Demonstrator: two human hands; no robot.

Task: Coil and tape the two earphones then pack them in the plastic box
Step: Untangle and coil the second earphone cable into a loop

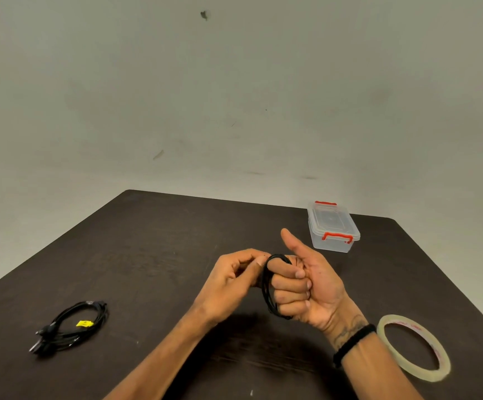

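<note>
Head view: in the lower centre of the frame, a black earphone cord (267, 287) is looped round the curled fingers of the right hand (306, 281), thumb up; the coil's long axis runs near vertical. The left hand (234, 280) pinches the cord at the coil's top. A second earphone (71, 327) lies coiled at lower left, slanting toward upper right. The closed box (332, 226) sits by the worktop's (153, 255) far edge. The tape (413, 350) lies near the right edge. Bare worktop spreads between the second earphone and the hands.
</note>
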